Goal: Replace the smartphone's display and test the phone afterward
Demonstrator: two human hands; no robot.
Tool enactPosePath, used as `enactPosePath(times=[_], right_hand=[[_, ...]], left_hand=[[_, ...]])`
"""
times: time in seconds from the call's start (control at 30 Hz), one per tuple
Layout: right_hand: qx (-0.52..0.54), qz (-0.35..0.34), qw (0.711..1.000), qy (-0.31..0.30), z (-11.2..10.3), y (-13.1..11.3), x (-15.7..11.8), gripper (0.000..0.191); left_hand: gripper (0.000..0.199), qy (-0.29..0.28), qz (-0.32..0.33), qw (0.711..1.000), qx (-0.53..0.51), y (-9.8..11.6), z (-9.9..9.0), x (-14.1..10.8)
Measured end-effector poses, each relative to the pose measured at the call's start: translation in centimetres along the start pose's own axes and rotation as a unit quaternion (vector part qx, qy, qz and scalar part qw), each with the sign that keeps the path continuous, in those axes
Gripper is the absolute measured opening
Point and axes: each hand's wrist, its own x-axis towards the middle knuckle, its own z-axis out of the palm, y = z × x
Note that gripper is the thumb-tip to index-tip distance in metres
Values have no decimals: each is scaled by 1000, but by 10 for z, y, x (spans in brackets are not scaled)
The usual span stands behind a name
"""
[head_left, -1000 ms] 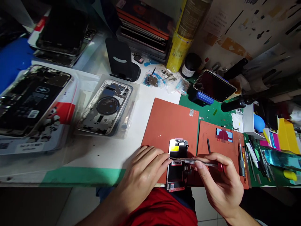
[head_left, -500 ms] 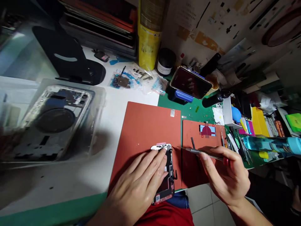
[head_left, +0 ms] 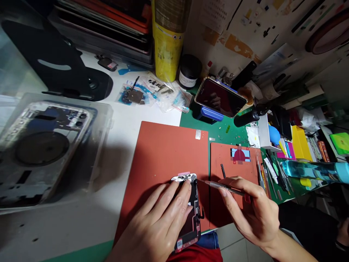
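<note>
Firstly, one left hand (head_left: 158, 220), fingers straight and nearly together, thumb slightly apart, laid flat over one phone screen part (head_left: 191, 222), black with a white upper end; that end shows just beyond the fingertips, the lower end below the thumb. Secondly, one right hand (head_left: 252, 214), thumb and fingers clamped on one slim metal tool (head_left: 217, 185) with ribbed grip; its point extends left from these fingers to just beside the screen part's upper right edge, contact impossible to tell. Beneath the left fingers, one reddish-brown mat (head_left: 166, 153), bearing a silver sticker (head_left: 197, 134) well beyond the fingertips. Beyond the right fingers, one second mat (head_left: 221, 153) of like colour; on it, near the fingertips, one short black stick (head_left: 223, 170), and farther off, one blue-and-maroon piece (head_left: 240, 155). Well beyond both sets of fingers, one phone (head_left: 220, 97) propped on a blue stand (head_left: 211, 114), one black jar (head_left: 190, 69), one yellow can (head_left: 168, 54). Well left of the left fingers, one phone housing (head_left: 40, 147) in a clear tray (head_left: 102, 123).
</note>
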Motion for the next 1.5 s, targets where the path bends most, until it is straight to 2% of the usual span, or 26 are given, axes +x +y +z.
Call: enactPosePath(times=[0.3,0.43,0.53,0.6,0.67,0.73,0.83,0.93,1.17,1.23,1.37,1.5], right_hand=[[-4,-6,1000,2,3,-2,3,42],[5,0,1000,-20,2,-1,0,42],[31,5,996,-83,-4,0,-2,44],[51,-7,987,-152,-9,1,-1,51],[50,-36,973,-222,-15,2,3,56],[17,-75,965,-252,-17,2,10,53],[-48,-133,966,-218,-15,1,22,35],[-64,-152,968,-187,-8,-2,32,22],[-45,-161,975,-150,0,-4,34,23],[-26,-158,974,-161,-1,-5,35,25],[23,-147,959,-242,-5,-7,38,29],[-27,-115,963,-240,-11,-10,39,24]], left_hand=[[34,-14,6,1000,3,0,5,-11],[38,-9,12,1000,5,0,5,-10],[42,-6,18,1000,6,-1,5,-9],[42,2,19,1000,-5,0,6,-10],[41,16,10,1000,-23,2,8,-12],[36,30,-9,999,-40,4,12,-14],[33,43,-27,997,-54,8,17,-16],[35,43,-31,997,-53,9,20,-17],[31,70,-51,995,-54,11,20,-18],[30,71,-53,994,-60,12,22,-20],[27,57,-66,994,-63,13,23,-21],[30,61,-61,995,-47,13,21,-19]])
